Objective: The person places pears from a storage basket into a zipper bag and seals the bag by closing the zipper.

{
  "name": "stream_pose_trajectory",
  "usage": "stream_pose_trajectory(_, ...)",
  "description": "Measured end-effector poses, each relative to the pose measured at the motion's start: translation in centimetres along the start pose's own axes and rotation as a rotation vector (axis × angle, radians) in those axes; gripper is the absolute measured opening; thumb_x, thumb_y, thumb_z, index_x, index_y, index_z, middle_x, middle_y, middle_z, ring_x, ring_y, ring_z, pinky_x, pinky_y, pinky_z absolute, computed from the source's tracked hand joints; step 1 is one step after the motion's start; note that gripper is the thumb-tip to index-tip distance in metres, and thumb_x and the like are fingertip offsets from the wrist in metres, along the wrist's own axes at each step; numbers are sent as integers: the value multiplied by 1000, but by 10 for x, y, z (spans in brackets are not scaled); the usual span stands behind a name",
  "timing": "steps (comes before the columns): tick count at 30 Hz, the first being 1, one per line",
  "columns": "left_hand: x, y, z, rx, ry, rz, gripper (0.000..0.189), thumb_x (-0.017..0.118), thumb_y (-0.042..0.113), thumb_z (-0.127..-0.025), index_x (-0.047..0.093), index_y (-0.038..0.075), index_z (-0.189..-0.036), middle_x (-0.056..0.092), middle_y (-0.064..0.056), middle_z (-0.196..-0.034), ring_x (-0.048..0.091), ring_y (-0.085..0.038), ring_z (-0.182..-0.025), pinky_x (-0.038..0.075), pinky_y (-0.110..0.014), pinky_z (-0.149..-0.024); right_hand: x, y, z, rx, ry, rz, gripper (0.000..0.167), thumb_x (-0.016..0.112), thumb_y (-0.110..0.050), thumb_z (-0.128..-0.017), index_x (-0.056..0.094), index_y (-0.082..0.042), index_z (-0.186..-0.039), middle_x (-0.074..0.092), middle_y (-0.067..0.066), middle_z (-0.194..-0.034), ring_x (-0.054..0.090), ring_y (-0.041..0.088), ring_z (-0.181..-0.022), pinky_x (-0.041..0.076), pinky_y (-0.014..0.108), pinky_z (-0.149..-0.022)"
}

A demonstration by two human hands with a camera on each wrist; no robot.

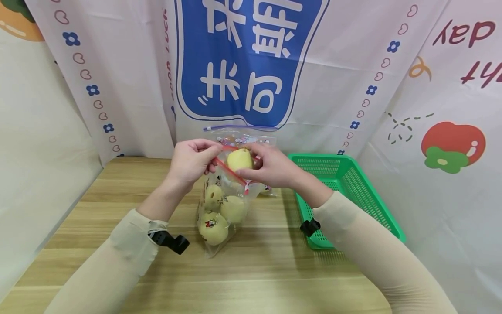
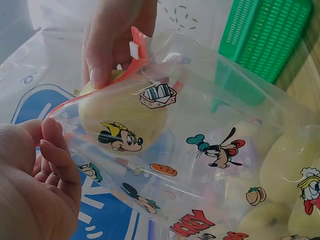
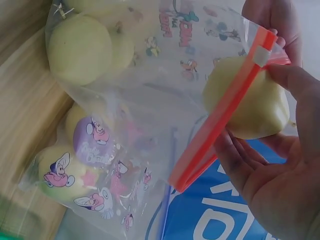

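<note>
My left hand (image 1: 192,163) pinches the red zip edge of a clear slider bag (image 2: 200,115) printed with cartoon characters. In my right hand (image 1: 274,165) is a pale yellow pear (image 1: 240,160), gripped between thumb and fingers at the bag's open mouth. Part of this pear (image 3: 250,97) is inside the red rim and part sticks out in the right wrist view. Several more pears (image 1: 213,227) lie in the lower end of the bag on the table. A white slider (image 3: 261,56) sits at one end of the red zip.
Behind stands a second clear bag with a purple zip (image 1: 239,128); pears (image 3: 60,172) show inside it in the right wrist view. To the right, a green plastic basket (image 1: 362,183) rests on the wooden table (image 1: 259,283). Printed cloth (image 1: 337,65) hangs around the table.
</note>
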State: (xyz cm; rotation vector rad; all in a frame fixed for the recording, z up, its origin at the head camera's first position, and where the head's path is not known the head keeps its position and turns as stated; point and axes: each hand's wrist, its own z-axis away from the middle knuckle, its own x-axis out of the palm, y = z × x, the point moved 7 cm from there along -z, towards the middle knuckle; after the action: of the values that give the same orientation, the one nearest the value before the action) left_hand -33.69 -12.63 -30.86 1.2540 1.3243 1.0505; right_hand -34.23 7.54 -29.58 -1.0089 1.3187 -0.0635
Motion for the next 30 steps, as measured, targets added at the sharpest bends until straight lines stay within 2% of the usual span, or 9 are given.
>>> stream_pose_trajectory(5, -3, 1, 0, 33, 22, 44, 25, 73, 14, -105, 77, -8, -115, 69, 6, -65, 60, -5, -50, 50, -17, -48, 4, -3, -1, 15, -24, -23, 57, 72, -37, -107, 55, -14, -157, 71, 8, -139, 77, 18, -110, 67, 35, -89)
stream_pose_trajectory(9, -5, 2, 1, 44, 26, 59, 24, 73, 14, -105, 77, -8, -115, 69, 6, -65, 60, -5, -50, 50, -17, -48, 0, -6, -1, 0, 0, 29, 43, 67, -32, -109, 63, -12, -147, 73, 7, -131, 76, 21, -111, 65, 38, -95)
stream_pose_trajectory(13, -7, 1, 1, 40, 27, 60, 25, 72, 13, -105, 75, -9, -116, 69, 6, -64, 59, -5, -50, 49, -17, -47, -6, -3, 4, 24, 29, 57, 35, 67, -30, -109, 68, -14, -140, 75, 4, -129, 74, 21, -113, 64, 40, -98)
stream_pose_trajectory(18, -7, 1, 1, 31, 28, 47, 26, 72, 14, -105, 75, -9, -116, 68, 7, -65, 59, -4, -50, 49, -17, -48, -17, 5, 13, 50, 62, 61, 30, 64, -31, -110, 72, -16, -135, 76, 2, -124, 73, 20, -107, 64, 40, -93)
stream_pose_trajectory(22, -6, 0, 1, 27, 25, 38, 29, 72, 14, -105, 74, -11, -119, 67, 7, -65, 58, -4, -50, 49, -17, -48, -23, 7, 22, 49, 95, 46, 25, 64, -30, -111, 74, -15, -128, 76, 1, -113, 68, 20, -95, 60, 38, -86)
stream_pose_trajectory(26, -6, 0, 0, 22, 24, 36, 28, 73, 15, -105, 75, -10, -118, 68, 7, -66, 59, -4, -51, 49, -17, -49, -23, 6, 30, 50, 97, 19, 17, 65, -28, -111, 76, -15, -115, 73, 4, -96, 67, 22, -82, 57, 37, -74)
stream_pose_trajectory(30, -6, 0, 1, 18, 22, 41, 26, 73, 14, -105, 76, -9, -117, 68, 8, -67, 59, -4, -51, 49, -17, -49, -12, 5, 37, 66, 53, 8, 22, 65, -31, -111, 74, -16, -98, 71, 4, -84, 71, 22, -75, 57, 35, -67)
